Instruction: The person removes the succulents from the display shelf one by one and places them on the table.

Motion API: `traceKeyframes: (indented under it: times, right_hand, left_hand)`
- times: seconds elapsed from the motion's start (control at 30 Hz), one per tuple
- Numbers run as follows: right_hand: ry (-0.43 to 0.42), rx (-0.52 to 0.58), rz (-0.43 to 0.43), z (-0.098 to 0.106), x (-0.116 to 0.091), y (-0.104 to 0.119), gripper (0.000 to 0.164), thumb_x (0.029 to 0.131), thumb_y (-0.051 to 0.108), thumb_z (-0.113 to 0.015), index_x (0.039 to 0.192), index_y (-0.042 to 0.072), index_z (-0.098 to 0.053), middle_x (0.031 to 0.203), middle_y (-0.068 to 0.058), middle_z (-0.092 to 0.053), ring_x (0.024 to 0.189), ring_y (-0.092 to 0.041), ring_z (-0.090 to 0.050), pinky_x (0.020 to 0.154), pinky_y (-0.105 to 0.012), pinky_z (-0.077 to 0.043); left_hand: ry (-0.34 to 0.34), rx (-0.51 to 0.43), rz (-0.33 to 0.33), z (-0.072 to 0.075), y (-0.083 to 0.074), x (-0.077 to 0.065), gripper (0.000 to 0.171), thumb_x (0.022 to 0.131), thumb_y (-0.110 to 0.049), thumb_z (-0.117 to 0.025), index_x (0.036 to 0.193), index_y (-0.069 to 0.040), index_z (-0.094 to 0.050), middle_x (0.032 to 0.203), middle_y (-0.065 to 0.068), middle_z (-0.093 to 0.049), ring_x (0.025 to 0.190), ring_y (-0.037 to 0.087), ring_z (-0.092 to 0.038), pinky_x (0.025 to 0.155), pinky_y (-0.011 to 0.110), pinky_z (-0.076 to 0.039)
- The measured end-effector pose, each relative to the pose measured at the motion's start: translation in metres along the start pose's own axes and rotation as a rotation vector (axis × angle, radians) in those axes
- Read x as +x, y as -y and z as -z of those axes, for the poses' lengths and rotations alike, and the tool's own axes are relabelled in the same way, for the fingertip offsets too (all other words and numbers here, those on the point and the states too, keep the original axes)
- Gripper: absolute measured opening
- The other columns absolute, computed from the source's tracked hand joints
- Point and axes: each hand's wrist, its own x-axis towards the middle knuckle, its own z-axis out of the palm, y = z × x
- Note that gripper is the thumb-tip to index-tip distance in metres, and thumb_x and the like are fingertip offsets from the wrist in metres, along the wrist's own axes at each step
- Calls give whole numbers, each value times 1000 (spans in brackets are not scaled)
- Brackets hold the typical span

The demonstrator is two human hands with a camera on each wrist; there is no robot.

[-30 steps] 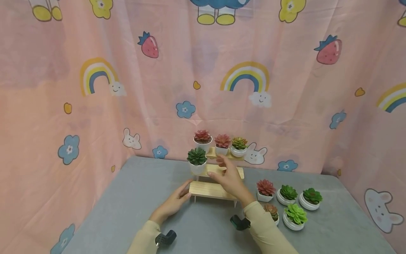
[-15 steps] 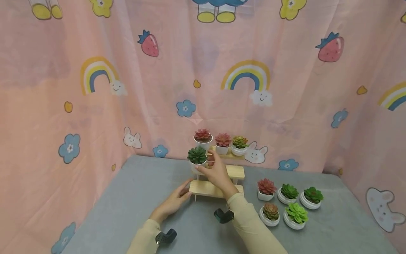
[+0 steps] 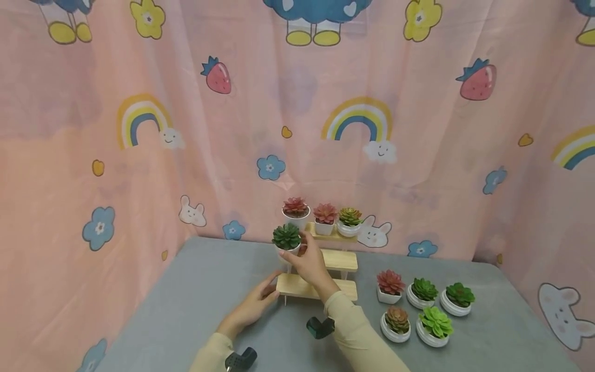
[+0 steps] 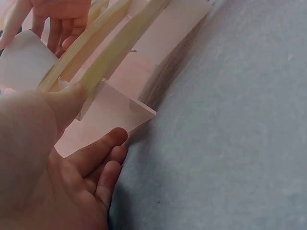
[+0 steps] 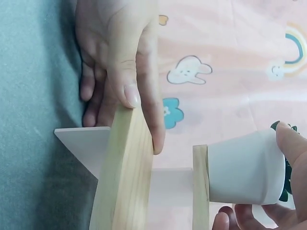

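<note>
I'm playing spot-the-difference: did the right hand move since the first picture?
Yes. Against the wooden stand, the right hand has moved left, over to the dark green potted plant it now grips.

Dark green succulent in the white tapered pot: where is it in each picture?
Head: potted succulent just below centre, in the right hand.
Left wrist: pot at upper left, cut by the edge.
Right wrist: pot at lower right, lying sideways in the picture.
Shared landmark: the pale wooden stepped stand.
</note>
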Motion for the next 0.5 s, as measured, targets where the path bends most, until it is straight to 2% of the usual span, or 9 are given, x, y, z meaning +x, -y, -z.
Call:
traceKeyframes:
  times: [0.1, 0.3, 0.5]
  right_hand:
    - [2, -8, -10, 0, -2, -1, 75, 90, 27, -78, 149, 0, -40, 135, -22, -56, 112, -29, -58, 92, -42, -54]
    - [4, 18, -18, -1, -4, -2, 75, 90, 26, -78, 149, 1, -39, 141, -23, -55, 126, -36, -58, 105, -51, -51]
    - [-2, 28, -7, -1, -1, 2, 75, 90, 26, -79, 149, 1, -41, 145, -21, -57, 133, -35, -57, 108, -50, -49]
  left_hand:
    - [4, 11, -5, -3, 1, -2, 63, 108, -34, -48, 162, -16, -24, 153, 32, -43, 140, 47, -46, 113, 63, -38]
    - [10, 6, -1, -5, 3, -2, 63, 108, -35, -48, 162, -15, -24, 154, 31, -42, 142, 49, -44, 112, 62, -40]
    - [-7, 1, -14, -3, 2, 0, 62, 107, -33, -50, 162, -15, -25, 153, 32, -43, 141, 50, -44, 111, 62, -42]
